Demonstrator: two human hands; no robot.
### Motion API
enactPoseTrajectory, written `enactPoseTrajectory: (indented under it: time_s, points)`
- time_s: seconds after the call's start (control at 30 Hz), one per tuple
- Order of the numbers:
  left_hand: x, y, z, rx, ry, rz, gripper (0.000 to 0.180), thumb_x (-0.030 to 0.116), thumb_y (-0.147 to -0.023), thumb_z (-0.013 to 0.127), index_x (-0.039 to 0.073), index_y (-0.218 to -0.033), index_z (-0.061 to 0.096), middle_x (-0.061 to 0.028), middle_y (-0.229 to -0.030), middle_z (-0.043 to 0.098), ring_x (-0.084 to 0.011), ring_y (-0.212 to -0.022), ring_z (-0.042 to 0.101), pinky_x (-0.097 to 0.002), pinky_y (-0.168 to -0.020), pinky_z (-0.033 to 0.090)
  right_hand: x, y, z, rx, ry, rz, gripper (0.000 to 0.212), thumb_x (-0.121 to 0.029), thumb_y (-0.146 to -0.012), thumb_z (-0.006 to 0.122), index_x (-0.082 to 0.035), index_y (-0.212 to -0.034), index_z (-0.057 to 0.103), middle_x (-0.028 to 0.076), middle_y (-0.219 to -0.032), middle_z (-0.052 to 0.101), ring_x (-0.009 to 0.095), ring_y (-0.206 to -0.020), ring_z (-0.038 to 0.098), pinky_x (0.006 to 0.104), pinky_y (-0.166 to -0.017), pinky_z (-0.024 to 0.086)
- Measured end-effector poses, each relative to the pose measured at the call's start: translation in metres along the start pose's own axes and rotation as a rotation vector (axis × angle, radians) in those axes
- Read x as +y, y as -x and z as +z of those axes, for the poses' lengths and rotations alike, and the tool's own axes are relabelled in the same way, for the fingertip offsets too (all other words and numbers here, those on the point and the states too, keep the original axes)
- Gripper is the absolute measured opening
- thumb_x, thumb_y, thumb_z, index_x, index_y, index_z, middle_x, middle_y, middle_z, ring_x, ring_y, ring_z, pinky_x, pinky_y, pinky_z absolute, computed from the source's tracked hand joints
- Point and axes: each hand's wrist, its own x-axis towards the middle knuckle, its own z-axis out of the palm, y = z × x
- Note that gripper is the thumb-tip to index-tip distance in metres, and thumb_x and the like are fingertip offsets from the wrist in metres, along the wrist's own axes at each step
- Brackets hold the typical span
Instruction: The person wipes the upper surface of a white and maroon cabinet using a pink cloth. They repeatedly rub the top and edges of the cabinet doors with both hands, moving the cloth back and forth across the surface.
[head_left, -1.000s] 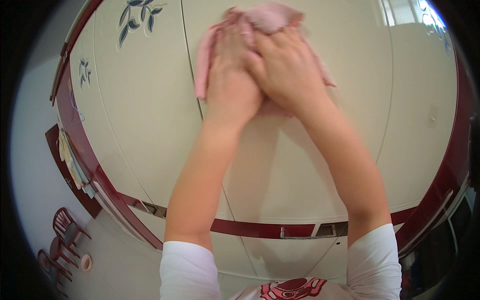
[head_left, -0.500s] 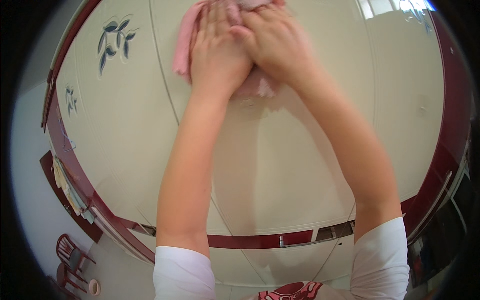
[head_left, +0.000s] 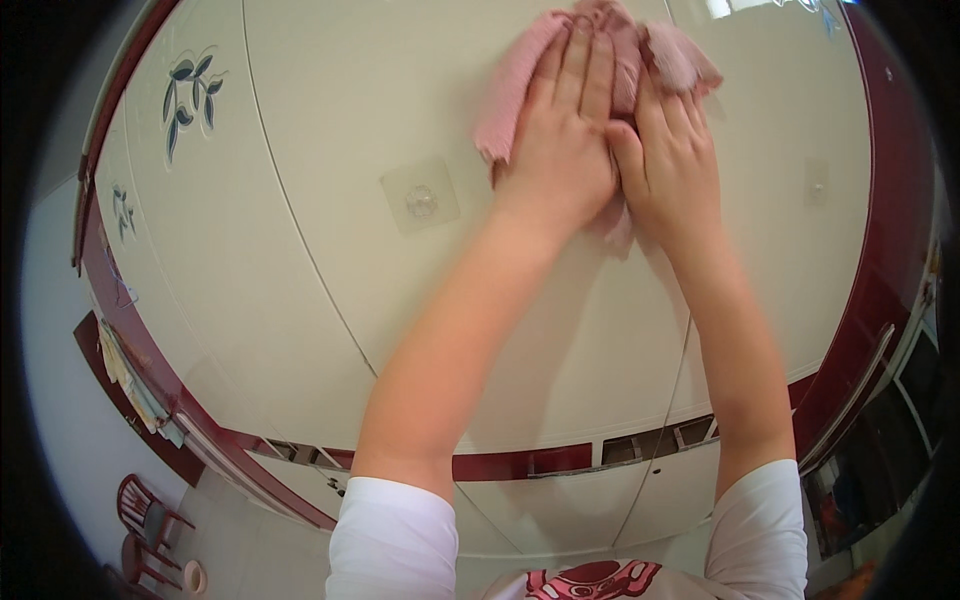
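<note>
A pink towel-like cloth (head_left: 508, 100) lies bunched against a cream cabinet door (head_left: 330, 110). My left hand (head_left: 565, 150) presses flat on the cloth, its fingers stretched upward. Close on its right, my right hand (head_left: 680, 170) also lies flat, with the thumb held out toward the left hand. A fold of cloth covers the right fingertips. A ragged end of the cloth hangs below, between the wrists. To the left of the cloth, a clear adhesive hook (head_left: 420, 195) is stuck on the door.
Another clear hook (head_left: 817, 187) is at the right. Blue leaf decorations (head_left: 190, 95) mark the left panel. Dark red trim (head_left: 520, 462) and open compartments (head_left: 655, 445) run below the doors. At lower left are wooden chairs (head_left: 145, 510) and hanging cloths (head_left: 130, 375).
Both hands have slid the cloth to the right and slightly lower in the picture. The clear hook left of the cloth is now uncovered. The whole view has shifted a little.
</note>
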Motion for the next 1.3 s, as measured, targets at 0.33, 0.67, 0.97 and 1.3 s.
enactPoseTrajectory:
  time_s: [0.33, 0.67, 0.97, 1.3]
  points:
    - [0.096, 0.086, -0.047, -0.251, 0.388, -0.305, 0.065, 0.014, -0.089, 0.057, -0.006, -0.147, 0.036, -0.0258, -0.156, 0.030, -0.0402, -0.145, 0.029, -0.0467, -0.118, 0.028, -0.043, 0.123, -0.039, -0.218, -0.033, 0.176, 0.081, -0.055, -0.101, 0.034, 0.015, -0.141, 0.038, 0.028, -0.148, 0.039, 0.048, -0.136, 0.036, 0.0588, -0.115, 0.023]
    - [0.111, 0.143, -0.081, -0.312, 0.339, -0.395, 0.061, 0.015, -0.088, 0.055, -0.004, -0.144, 0.042, -0.0238, -0.152, 0.039, -0.0356, -0.141, 0.039, -0.0441, -0.115, 0.035, -0.099, 0.166, -0.035, -0.270, -0.036, 0.267, 0.084, -0.059, -0.101, 0.029, 0.015, -0.139, 0.041, 0.027, -0.145, 0.043, 0.046, -0.137, 0.037, 0.0621, -0.114, 0.022]
    - [0.049, 0.159, -0.116, -0.333, 0.168, -0.534, 0.062, 0.020, -0.092, 0.055, -0.003, -0.147, 0.039, -0.0189, -0.154, 0.038, -0.0344, -0.141, 0.039, -0.0426, -0.114, 0.037, -0.150, 0.117, 0.011, -0.173, -0.181, 0.180, 0.077, -0.059, -0.098, 0.040, 0.008, -0.135, 0.050, 0.024, -0.140, 0.049, 0.046, -0.133, 0.042, 0.0603, -0.115, 0.023]
    - [-0.005, 0.239, -0.191, -0.278, -0.098, -0.817, 0.052, 0.032, -0.101, 0.052, -0.001, -0.141, 0.042, -0.0164, -0.146, 0.047, -0.0319, -0.127, 0.052, -0.0405, -0.107, 0.042, -0.259, 0.104, 0.058, -0.241, -0.521, -0.012, 0.048, -0.051, -0.089, 0.057, -0.006, -0.105, 0.064, 0.015, -0.114, 0.064, 0.035, -0.117, 0.057, 0.0504, -0.114, 0.033]
